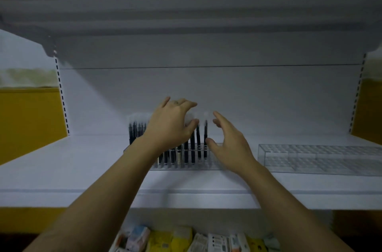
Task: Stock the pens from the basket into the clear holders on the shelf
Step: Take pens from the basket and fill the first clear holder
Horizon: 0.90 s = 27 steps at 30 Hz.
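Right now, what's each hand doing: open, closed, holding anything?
Left hand: spread over the pens; whether it pinches one cannot be told.
Right hand: open, holding nothing.

Back panel (206,86): white, one thin horizontal seam
Slotted uprights (62,96): on the back panel's left and right edges
Yellow panels (26,123): outside the back panel, both sides
Packets (186,239): white and yellow, blurred, below the back panel

Left hand (170,125) seemingly hides some pens (198,142).
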Each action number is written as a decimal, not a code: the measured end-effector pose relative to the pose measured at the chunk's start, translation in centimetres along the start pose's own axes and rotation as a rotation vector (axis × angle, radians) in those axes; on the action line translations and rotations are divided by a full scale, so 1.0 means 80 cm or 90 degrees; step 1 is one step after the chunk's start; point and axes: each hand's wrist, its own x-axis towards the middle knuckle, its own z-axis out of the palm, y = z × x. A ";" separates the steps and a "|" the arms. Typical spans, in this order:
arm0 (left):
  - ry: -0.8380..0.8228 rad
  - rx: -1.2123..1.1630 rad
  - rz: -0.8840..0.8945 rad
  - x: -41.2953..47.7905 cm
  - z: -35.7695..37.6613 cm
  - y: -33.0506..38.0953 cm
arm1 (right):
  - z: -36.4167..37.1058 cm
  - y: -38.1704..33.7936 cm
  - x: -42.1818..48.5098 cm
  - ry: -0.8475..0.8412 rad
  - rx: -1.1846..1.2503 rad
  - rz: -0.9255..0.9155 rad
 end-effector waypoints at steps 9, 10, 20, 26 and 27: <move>-0.006 -0.016 0.027 -0.080 -0.005 0.024 | -0.019 -0.043 -0.050 -0.018 -0.077 -0.037; -0.004 -0.024 0.027 -0.092 -0.004 0.028 | -0.019 -0.045 -0.061 -0.019 -0.077 -0.037; -0.017 -0.061 0.062 -0.217 0.043 0.061 | -0.004 -0.031 -0.189 0.037 -0.100 -0.065; -0.103 -0.109 0.021 -0.287 0.104 0.080 | 0.031 0.006 -0.268 -0.088 -0.111 0.019; -0.125 -0.118 0.007 -0.299 0.114 0.084 | 0.040 0.015 -0.282 -0.112 -0.114 0.035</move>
